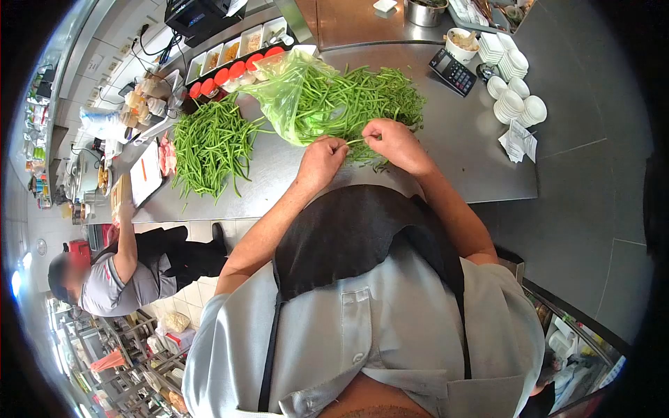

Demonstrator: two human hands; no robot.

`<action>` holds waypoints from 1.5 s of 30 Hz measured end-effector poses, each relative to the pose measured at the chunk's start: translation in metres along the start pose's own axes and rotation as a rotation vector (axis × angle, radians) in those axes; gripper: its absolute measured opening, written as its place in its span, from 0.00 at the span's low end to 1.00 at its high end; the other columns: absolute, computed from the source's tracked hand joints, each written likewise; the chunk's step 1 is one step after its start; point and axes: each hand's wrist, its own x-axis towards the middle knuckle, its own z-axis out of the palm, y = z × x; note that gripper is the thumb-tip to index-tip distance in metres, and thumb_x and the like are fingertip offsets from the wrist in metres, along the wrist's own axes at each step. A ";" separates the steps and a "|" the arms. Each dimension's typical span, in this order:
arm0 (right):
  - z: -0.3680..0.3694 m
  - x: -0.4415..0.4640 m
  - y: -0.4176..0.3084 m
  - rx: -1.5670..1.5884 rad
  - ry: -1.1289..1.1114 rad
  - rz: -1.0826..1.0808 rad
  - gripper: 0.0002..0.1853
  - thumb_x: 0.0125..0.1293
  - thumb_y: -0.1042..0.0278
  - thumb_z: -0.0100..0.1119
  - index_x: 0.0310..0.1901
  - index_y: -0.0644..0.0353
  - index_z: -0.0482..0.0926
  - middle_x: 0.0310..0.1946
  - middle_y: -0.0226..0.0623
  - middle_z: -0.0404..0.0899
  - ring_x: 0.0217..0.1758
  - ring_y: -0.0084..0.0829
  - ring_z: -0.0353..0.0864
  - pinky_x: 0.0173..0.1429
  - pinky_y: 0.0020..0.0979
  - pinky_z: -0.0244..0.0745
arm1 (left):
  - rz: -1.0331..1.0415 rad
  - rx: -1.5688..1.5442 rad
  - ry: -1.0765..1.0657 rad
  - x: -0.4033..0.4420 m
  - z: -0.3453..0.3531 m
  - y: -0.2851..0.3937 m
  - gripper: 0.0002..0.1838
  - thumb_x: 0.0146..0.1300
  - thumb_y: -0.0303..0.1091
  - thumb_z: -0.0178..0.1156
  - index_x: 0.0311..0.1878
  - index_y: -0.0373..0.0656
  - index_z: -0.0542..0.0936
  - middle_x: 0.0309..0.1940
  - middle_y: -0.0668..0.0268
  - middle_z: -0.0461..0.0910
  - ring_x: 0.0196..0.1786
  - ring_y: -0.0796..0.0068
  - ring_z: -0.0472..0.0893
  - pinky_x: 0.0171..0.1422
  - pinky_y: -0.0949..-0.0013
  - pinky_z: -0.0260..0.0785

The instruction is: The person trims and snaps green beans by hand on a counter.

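Observation:
A green bean [355, 141] stretches between my two hands over the steel table. My left hand [323, 161] is closed, pinching one end of it. Fingers bent together, my right hand [394, 144] pinches the other end. Just beyond my hands, a heap of green beans [348, 97] spills from a clear plastic bag [282, 97]. Small green bits [408, 104] lie at the right side of this heap, with a few more under my hands. Farther left, a second pile of green beans [212, 146] rests on the table, apart from my hands.
The steel table [481, 164] carries red-lidded jars [237, 70] and white trays [251, 40] at the back. To the right are a calculator [453, 72], stacked white cups [510, 104] and paper slips [518, 143]. A co-worker [125, 279] stands left beside a white cutting board [145, 174].

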 end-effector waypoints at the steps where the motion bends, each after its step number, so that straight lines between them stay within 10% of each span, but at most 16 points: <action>1: 0.001 -0.001 -0.003 -0.010 0.006 -0.014 0.07 0.67 0.68 0.67 0.41 0.61 0.86 0.37 0.45 0.87 0.41 0.46 0.88 0.48 0.42 0.82 | 0.008 0.003 0.003 0.000 0.001 -0.001 0.10 0.72 0.33 0.67 0.46 0.34 0.89 0.38 0.52 0.87 0.48 0.53 0.86 0.56 0.57 0.78; 6: 0.008 0.000 -0.001 -0.146 -0.044 -0.033 0.05 0.67 0.70 0.66 0.40 0.60 0.85 0.35 0.41 0.86 0.39 0.40 0.86 0.46 0.41 0.80 | 0.016 -0.003 -0.020 0.000 0.000 0.004 0.10 0.74 0.33 0.66 0.45 0.35 0.88 0.37 0.55 0.87 0.43 0.59 0.86 0.52 0.58 0.78; 8: 0.020 0.003 0.010 0.305 -0.006 0.224 0.06 0.69 0.69 0.66 0.41 0.62 0.85 0.36 0.36 0.86 0.40 0.34 0.85 0.46 0.40 0.79 | -0.043 -0.053 -0.057 0.000 0.002 0.004 0.10 0.76 0.34 0.65 0.45 0.36 0.88 0.35 0.59 0.87 0.38 0.65 0.86 0.48 0.60 0.79; 12: 0.022 0.006 0.012 0.705 0.113 0.445 0.08 0.72 0.67 0.65 0.45 0.64 0.85 0.38 0.26 0.82 0.43 0.25 0.81 0.46 0.32 0.78 | -0.516 -0.876 -0.240 0.003 0.007 -0.007 0.10 0.81 0.34 0.61 0.51 0.38 0.86 0.34 0.68 0.86 0.32 0.80 0.83 0.38 0.72 0.78; 20: 0.037 -0.009 0.022 0.244 -0.161 0.233 0.16 0.71 0.61 0.62 0.47 0.66 0.88 0.37 0.45 0.90 0.39 0.34 0.87 0.48 0.37 0.82 | -0.541 -1.209 -0.107 0.001 0.008 -0.016 0.09 0.83 0.32 0.59 0.55 0.37 0.84 0.34 0.70 0.87 0.30 0.83 0.83 0.36 0.77 0.81; 29: 0.031 -0.012 0.014 0.110 -0.116 0.287 0.14 0.68 0.62 0.63 0.43 0.66 0.87 0.34 0.42 0.89 0.35 0.34 0.86 0.42 0.38 0.81 | -0.476 -1.202 -0.111 -0.002 0.009 -0.010 0.10 0.83 0.32 0.58 0.56 0.37 0.83 0.37 0.67 0.88 0.33 0.81 0.85 0.41 0.74 0.83; 35: 0.031 -0.004 0.051 1.389 -0.211 0.821 0.12 0.71 0.62 0.64 0.38 0.65 0.86 0.29 0.34 0.84 0.30 0.27 0.81 0.32 0.35 0.74 | -0.469 -1.349 -0.100 -0.003 0.005 -0.005 0.10 0.84 0.31 0.56 0.56 0.36 0.82 0.40 0.64 0.87 0.37 0.74 0.87 0.47 0.71 0.85; 40: -0.015 0.001 0.032 -0.074 0.016 0.250 0.10 0.71 0.60 0.69 0.41 0.60 0.86 0.29 0.44 0.81 0.35 0.46 0.85 0.45 0.45 0.81 | -0.561 -1.335 -0.013 -0.005 0.003 -0.006 0.09 0.83 0.31 0.53 0.54 0.38 0.80 0.42 0.61 0.85 0.41 0.66 0.88 0.50 0.64 0.86; 45: -0.008 -0.009 0.034 -0.268 -0.018 0.021 0.05 0.67 0.68 0.65 0.42 0.57 0.86 0.42 0.47 0.81 0.47 0.52 0.84 0.52 0.49 0.80 | -0.582 -1.238 -0.142 0.000 0.010 -0.031 0.08 0.81 0.32 0.54 0.53 0.40 0.78 0.41 0.62 0.83 0.40 0.67 0.85 0.47 0.63 0.83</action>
